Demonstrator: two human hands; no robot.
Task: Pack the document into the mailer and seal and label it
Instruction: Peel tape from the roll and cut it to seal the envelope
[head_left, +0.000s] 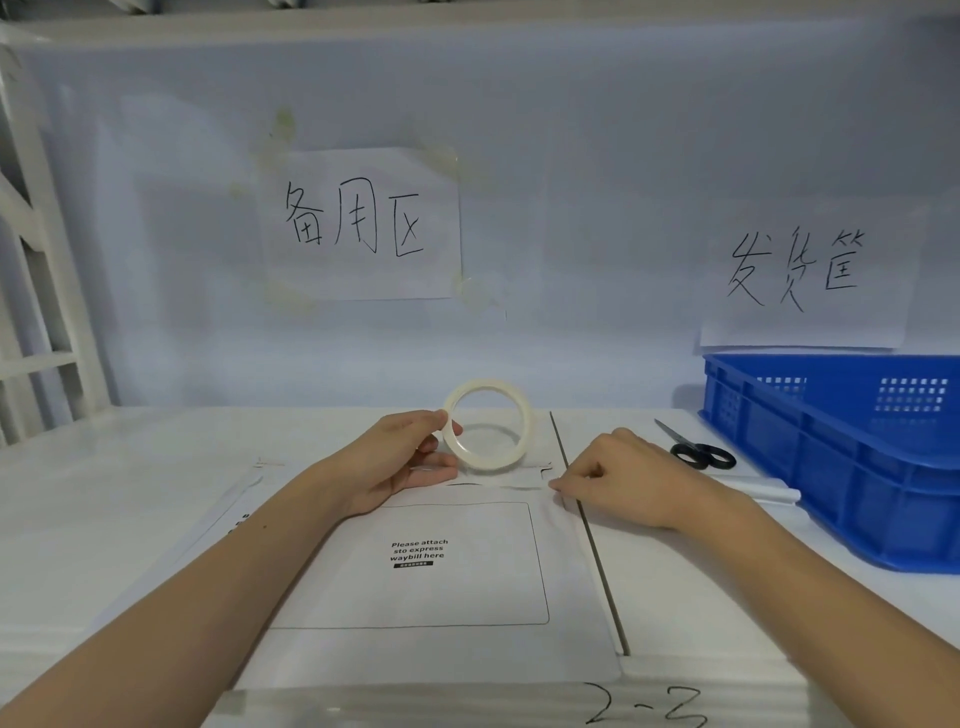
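Note:
A white mailer (457, 644) lies flat on the table in front of me, its printed waybill box facing up and its flap end at the far side. My left hand (400, 462) holds a roll of clear tape (488, 426) upright over the flap edge, thumb and fingers pinching the ring. My right hand (628, 478) has its fingers curled and pinches the tape's free end at the mailer's far right corner. A strip of tape runs along the flap between both hands. The document is not visible.
Black-handled scissors (696, 449) lie right of my right hand, beside a white rolled sheet (758, 491). A blue plastic crate (852, 452) stands at the right edge. Handwritten paper signs (363, 223) hang on the back wall. A dark seam (592, 535) splits the tabletop.

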